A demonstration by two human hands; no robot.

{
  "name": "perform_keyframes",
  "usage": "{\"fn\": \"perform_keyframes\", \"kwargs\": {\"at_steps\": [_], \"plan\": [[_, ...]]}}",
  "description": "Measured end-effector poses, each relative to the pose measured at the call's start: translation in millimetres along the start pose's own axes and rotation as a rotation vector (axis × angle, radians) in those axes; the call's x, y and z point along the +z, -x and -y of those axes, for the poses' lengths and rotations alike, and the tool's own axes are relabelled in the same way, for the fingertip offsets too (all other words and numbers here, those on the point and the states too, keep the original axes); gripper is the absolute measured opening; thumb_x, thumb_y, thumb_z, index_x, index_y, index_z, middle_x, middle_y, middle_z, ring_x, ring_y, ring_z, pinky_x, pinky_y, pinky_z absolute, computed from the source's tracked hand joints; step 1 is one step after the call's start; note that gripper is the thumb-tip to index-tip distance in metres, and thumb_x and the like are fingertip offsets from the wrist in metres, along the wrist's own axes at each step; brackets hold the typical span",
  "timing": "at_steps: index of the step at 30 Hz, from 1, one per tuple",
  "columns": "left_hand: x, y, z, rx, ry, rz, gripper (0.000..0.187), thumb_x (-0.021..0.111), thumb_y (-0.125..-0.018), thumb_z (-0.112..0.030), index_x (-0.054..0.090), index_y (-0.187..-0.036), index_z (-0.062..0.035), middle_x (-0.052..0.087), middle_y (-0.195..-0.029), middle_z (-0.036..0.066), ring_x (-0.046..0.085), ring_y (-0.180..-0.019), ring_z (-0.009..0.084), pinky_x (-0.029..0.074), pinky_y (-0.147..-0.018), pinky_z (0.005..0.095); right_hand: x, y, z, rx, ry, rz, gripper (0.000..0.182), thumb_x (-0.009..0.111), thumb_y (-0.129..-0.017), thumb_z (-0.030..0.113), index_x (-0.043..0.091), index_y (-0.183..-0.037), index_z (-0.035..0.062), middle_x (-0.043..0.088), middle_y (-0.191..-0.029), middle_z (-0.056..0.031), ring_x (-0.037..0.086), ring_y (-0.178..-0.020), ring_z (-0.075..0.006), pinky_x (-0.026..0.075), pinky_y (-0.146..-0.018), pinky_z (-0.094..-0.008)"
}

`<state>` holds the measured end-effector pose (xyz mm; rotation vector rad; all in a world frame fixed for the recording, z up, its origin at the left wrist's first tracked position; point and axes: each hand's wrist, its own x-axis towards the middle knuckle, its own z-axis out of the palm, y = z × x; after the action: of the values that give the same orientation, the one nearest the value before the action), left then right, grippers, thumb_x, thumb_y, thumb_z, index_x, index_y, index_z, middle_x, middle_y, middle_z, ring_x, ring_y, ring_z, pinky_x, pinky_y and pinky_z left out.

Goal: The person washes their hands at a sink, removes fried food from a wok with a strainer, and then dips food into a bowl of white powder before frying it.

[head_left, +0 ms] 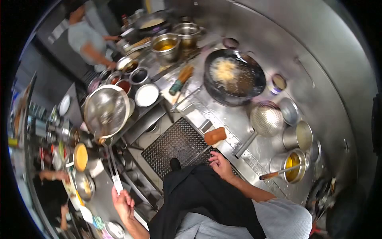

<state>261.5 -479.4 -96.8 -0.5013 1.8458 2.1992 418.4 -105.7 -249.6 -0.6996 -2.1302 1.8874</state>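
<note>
My left hand (124, 202) is closed round the white end of a long handle. The handle runs up to a wide round mesh strainer (106, 111), held over the counter on the left beside the sauce bowls. My right hand (221, 165) hangs in front of the stove edge, its fingers loosely bent and apart, with nothing in them. Just beyond it an orange-brown cloth (215, 136) lies over the stove's front edge, not touching the hand. A black wok (254, 88) on the stove holds bubbling oil with a pale yellow clump of food (224, 70) frying in it.
A perforated ladle (267, 119) rests right of the wok. Nearby stand metal pots and an oil pot (287, 175) with a ladle across it. A bowl of white contents (147, 95) and a brush (182, 79) sit left. Another person (85, 42) works at the far left.
</note>
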Motion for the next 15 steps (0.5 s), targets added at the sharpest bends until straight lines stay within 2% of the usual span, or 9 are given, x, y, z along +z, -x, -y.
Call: {"fn": "perform_keyframes", "kwargs": {"at_steps": [3, 5, 7, 9, 11, 13, 15], "plan": [[81.3, -51.2, -7.5, -0.067, -0.133, 0.336, 0.031, 0.04, -0.095, -0.006, 0.043, -0.126, -0.0062, 0.046, -0.066, -0.001, 0.033, -0.04, 0.0048, 0.03, -0.034, 0.0194, -6.0, 12.5, -31.1, 0.05, -0.127, -0.148, 0.044, 0.053, -0.086, -0.001, 0.046, -0.129, 0.0018, 0.064, -0.099, -0.01, 0.062, -0.08, -0.0126, 0.05, -0.076, -0.0256], [144.2, -85.2, -16.3, -0.029, -0.323, 0.493, 0.034, 0.04, -0.095, -0.007, 0.044, -0.129, -0.0067, 0.043, -0.062, -0.003, 0.033, -0.041, 0.0045, 0.03, -0.034, 0.0195, -9.6, 25.1, -42.2, 0.09, -0.228, -0.308, 0.042, 0.051, -0.087, 0.0, 0.046, -0.129, 0.0015, 0.064, -0.098, -0.0101, 0.062, -0.079, -0.0123, 0.05, -0.075, -0.0256], [209.1, -128.7, -19.0, 0.084, -0.495, 0.626, 0.035, 0.041, -0.094, -0.007, 0.047, -0.128, -0.0054, 0.045, -0.061, -0.002, 0.036, -0.042, 0.0049, 0.03, -0.036, 0.0214, -10.6, 36.0, -46.7, 0.136, -0.248, -0.411, 0.041, 0.051, -0.088, 0.0, 0.046, -0.128, 0.0008, 0.064, -0.098, -0.0115, 0.062, -0.08, -0.0126, 0.05, -0.075, -0.0257], [271.1, -190.0, -13.7, 0.327, -0.767, 0.774, 0.038, 0.045, -0.092, -0.008, 0.049, -0.129, -0.0028, 0.05, -0.065, 0.0, 0.044, -0.047, 0.009, 0.038, -0.042, 0.0273, -5.7, 44.8, -50.8, 0.137, -0.284, -0.566, 0.039, 0.052, -0.089, 0.0, 0.045, -0.128, -0.0005, 0.064, -0.098, -0.0125, 0.061, -0.081, -0.0136, 0.05, -0.075, -0.026], [333.7, -266.7, 15.0, 0.729, -0.872, 0.842, 0.04, 0.047, -0.089, -0.006, 0.05, -0.129, -0.0024, 0.061, -0.075, 0.012, 0.06, -0.061, 0.0231, 0.048, -0.059, 0.0365, 6.6, 50.3, -48.8, 0.162, -0.256, -0.656, 0.039, 0.052, -0.089, 0.0, 0.043, -0.128, -0.0014, 0.064, -0.098, -0.0129, 0.061, -0.082, -0.0144, 0.05, -0.076, -0.0261], [395.4, -299.0, 17.5, 1.119, -0.9, 0.879, 0.047, 0.044, -0.085, -0.001, 0.047, -0.132, -0.0045, 0.063, -0.093, 0.026, 0.063, -0.086, 0.0396, 0.048, -0.077, 0.0443, 28.6, 55.9, -51.8, 0.204, -0.315, -0.856, 0.038, 0.052, -0.089, 0.002, 0.045, -0.127, -0.0009, 0.064, -0.095, -0.0116, 0.061, -0.081, -0.0148, 0.049, -0.077, -0.0266], [441.0, -294.6, -10.5, 1.008, -1.126, 0.952, 0.053, 0.042, -0.081, 0.003, 0.045, -0.133, -0.0064, 0.058, -0.105, 0.032, 0.057, -0.099, 0.046, 0.046, -0.083, 0.0481, 55.7, 62.2, -66.0, 0.258, -0.235, -0.958, 0.036, 0.052, -0.089, 0.003, 0.048, -0.125, -0.0004, 0.065, -0.094, -0.0105, 0.061, -0.08, -0.0148, 0.049, -0.076, -0.0267]]}}
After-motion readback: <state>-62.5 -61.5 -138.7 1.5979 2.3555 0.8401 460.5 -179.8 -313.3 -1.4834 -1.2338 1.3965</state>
